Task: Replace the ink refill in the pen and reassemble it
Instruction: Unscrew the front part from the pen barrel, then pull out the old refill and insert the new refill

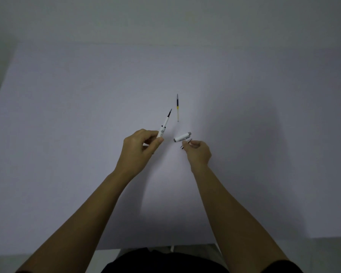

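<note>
My left hand (141, 143) is pinched around the pen barrel (161, 132), refill tip sticking out and angled away from me so the nose cone can slide over it. My right hand (198, 151) grips that little metal tip piece (186, 144). The cap (182, 136) lies just beside my fingers, and the other refill (177, 107) sits farther out on the table (67, 134) (out of the way, I guess).

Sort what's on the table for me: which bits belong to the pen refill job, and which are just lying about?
Part of the job:
- pen barrel with a refill sticking out, held in the left hand
- small silver tip piece pinched in the right hand
- white cap lying on the table
- loose refill lying on the table

Lying about:
- nothing else visible on the table
</note>
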The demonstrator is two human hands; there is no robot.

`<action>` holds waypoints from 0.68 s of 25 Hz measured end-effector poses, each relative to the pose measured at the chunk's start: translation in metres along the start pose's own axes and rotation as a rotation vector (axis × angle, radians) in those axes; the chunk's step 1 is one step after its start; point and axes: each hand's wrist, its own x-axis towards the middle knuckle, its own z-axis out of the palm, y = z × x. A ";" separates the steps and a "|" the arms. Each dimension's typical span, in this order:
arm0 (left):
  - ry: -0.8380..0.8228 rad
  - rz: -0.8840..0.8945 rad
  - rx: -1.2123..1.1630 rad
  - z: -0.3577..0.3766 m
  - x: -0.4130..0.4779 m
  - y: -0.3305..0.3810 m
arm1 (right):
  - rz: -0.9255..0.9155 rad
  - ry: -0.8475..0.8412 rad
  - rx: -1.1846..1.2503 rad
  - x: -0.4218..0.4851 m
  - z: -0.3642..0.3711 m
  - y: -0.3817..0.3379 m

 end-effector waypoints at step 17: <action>-0.032 0.017 0.036 0.023 0.007 0.013 | -0.350 -0.370 0.197 -0.025 -0.042 -0.048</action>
